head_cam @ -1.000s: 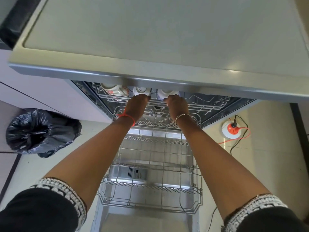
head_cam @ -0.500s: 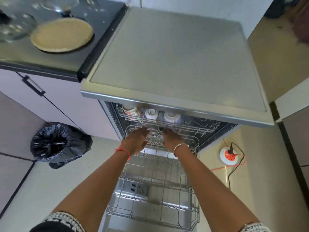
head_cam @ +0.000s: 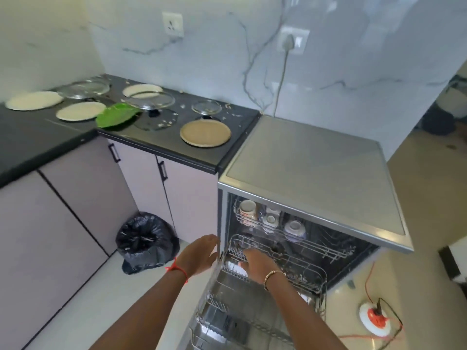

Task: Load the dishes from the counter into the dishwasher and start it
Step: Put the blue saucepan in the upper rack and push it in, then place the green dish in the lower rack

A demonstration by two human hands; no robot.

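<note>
Head view: dishwasher (head_cam: 310,178) open, cups (head_cam: 247,210) in upper rack (head_cam: 316,246).

Left hand (head_cam: 199,256) hovers, fingers straight and loosely spread; right hand (head_cam: 257,265), just right, lies palm down, grip unclear.

The counter (head_cam: 50,140) is black, the cupboards (head_cam: 83,198) pale lilac, and the wall (head_cam: 202,59) white marble veined in grey. A green plate (head_cam: 116,117), a tan plate (head_cam: 205,133) and cream plates (head_cam: 34,100) lie there. The dishwasher (head_cam: 310,178) is silver-grey. Inside, a white mug (head_cam: 248,209) has red markings and a white bowl (head_cam: 294,229) a blue pattern. The bin bag (head_cam: 145,242) is glossy black, the thread (head_cam: 177,269) red, the bracelet (head_cam: 274,274) gold, and the socket reel (head_cam: 374,322) orange and white.
</note>
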